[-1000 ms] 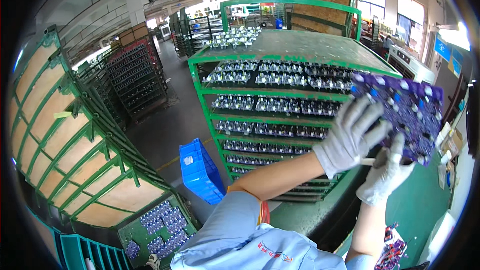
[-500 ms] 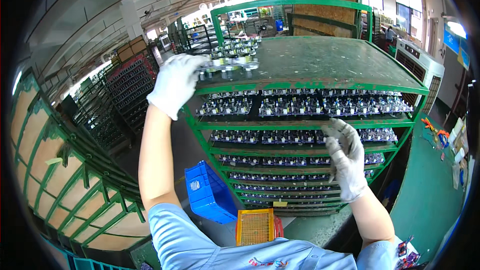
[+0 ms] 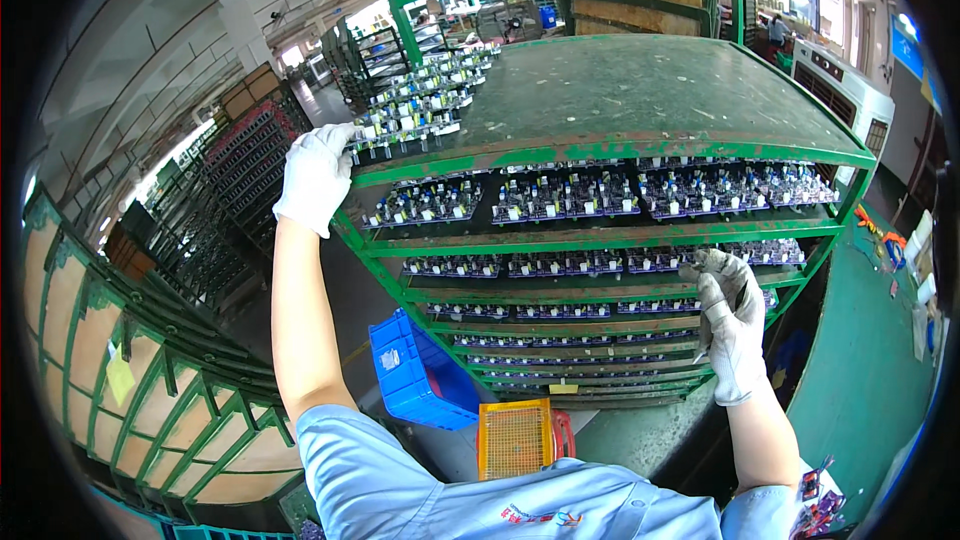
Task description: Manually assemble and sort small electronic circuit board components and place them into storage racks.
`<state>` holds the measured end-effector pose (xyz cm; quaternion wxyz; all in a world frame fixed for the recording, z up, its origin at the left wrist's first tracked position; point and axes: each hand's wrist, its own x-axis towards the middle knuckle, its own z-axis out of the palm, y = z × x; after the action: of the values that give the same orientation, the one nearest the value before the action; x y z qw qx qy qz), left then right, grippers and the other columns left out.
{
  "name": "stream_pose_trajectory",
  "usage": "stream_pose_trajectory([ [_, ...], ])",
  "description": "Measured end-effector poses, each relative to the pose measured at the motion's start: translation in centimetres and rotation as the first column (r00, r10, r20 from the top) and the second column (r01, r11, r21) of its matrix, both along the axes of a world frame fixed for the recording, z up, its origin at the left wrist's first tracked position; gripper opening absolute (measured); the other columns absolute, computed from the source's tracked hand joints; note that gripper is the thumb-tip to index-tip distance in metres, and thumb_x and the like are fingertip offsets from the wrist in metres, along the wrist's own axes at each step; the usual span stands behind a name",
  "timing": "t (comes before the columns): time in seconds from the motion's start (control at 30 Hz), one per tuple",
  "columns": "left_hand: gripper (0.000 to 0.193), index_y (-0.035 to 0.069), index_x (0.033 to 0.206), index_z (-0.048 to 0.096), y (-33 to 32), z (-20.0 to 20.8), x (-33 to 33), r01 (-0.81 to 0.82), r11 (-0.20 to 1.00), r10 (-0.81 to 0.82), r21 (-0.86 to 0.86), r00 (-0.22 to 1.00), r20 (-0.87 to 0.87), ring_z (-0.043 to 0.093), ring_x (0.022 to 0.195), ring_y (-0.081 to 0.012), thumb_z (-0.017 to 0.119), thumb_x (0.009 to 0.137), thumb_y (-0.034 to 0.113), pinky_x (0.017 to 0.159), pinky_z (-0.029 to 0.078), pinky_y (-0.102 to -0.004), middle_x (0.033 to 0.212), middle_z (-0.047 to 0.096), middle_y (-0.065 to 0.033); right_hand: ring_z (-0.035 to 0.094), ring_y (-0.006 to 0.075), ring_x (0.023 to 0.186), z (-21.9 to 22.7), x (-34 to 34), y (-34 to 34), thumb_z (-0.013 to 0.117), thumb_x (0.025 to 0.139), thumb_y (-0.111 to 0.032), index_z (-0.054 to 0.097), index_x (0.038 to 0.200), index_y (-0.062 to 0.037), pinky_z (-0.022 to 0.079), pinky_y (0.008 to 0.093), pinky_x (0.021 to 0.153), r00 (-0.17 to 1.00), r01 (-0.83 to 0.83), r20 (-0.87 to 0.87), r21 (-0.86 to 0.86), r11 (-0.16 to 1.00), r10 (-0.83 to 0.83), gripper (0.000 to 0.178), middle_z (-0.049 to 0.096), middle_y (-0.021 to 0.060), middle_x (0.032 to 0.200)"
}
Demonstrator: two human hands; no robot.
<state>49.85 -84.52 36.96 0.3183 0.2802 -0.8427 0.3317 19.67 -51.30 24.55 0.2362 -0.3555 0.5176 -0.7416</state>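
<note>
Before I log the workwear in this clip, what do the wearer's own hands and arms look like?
The left hand and right hand wear whitish gloves ending around the wrists; the right glove's fingers look grey and soiled. Light-blue sleeves cover the upper arms, leaving the forearms bare.

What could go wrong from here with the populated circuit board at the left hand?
The front circuit board sits near the left edge of the green rack's top; a leftward nudge from the left hand might tip it off. Pushing it back could knock its components against the boards behind. The right hand, in front of the loaded shelves, might bump the shelved boards.
</note>
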Motion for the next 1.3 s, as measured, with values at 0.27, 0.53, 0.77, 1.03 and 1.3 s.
stream_pose_trajectory([
  [0.27,0.039,0.011,0.104,0.053,0.7,-1.7,0.3,-0.006,0.999,0.007,-0.042,1.000,0.027,0.057,0.098,-0.0270,0.057,0.068,0.000,0.092,0.041,-0.0405,0.103,0.060,-0.0078,0.059,0.0155,0.097,-0.2,-1.1,0.9,0.055,0.088,-0.006,0.051,0.108,0.0009,0.045,0.0261,0.084,0.999,-0.019,0.039,0.066,0.998,0.016,0.021,0.059,0.0079,0.104],
  [0.53,0.034,0.009,0.105,0.050,0.8,-1.8,-0.6,-0.091,0.992,0.093,-0.082,0.996,0.017,0.055,0.101,-0.0274,0.052,0.071,0.002,0.092,0.040,-0.0406,0.104,0.058,-0.0101,0.057,0.0124,0.091,-0.2,-1.4,0.8,0.054,0.089,-0.005,0.052,0.108,0.0015,0.044,0.0265,0.086,0.999,-0.042,0.004,0.099,0.994,0.041,0.020,0.059,0.0078,0.103],
  [0.77,0.030,0.008,0.103,0.051,0.3,-1.4,-1.5,-0.185,0.982,0.187,-0.044,0.982,0.024,0.055,0.100,-0.0272,0.052,0.073,0.004,0.089,0.042,-0.0398,0.104,0.058,-0.0107,0.057,0.0110,0.088,-0.7,-1.4,-0.2,0.053,0.088,-0.005,0.053,0.104,0.0019,0.044,0.0260,0.082,0.998,-0.056,-0.012,0.115,0.992,0.058,0.017,0.059,0.0059,0.098],
  [1.03,0.030,0.009,0.103,0.053,-1.0,-1.3,-1.5,-0.098,0.989,0.097,0.110,0.995,0.014,0.055,0.102,-0.0295,0.050,0.074,0.002,0.088,0.042,-0.0417,0.106,0.059,-0.0118,0.059,0.0140,0.092,-1.4,-1.5,-1.1,0.054,0.088,-0.006,0.052,0.102,0.0027,0.045,0.0268,0.082,0.996,-0.086,-0.017,0.160,0.983,0.090,0.016,0.059,0.0072,0.097],
  [1.3,0.040,0.008,0.106,0.054,-2.2,-1.5,-1.5,0.170,0.973,-0.161,0.155,0.985,-0.068,0.055,0.102,-0.0332,0.045,0.070,-0.006,0.090,0.042,-0.0415,0.105,0.060,-0.0148,0.057,0.0103,0.085,-2.1,-1.0,-2.6,0.054,0.088,-0.005,0.052,0.096,0.0017,0.045,0.0249,0.079,0.992,-0.101,-0.065,0.133,0.986,0.110,0.010,0.059,0.0056,0.094],
])
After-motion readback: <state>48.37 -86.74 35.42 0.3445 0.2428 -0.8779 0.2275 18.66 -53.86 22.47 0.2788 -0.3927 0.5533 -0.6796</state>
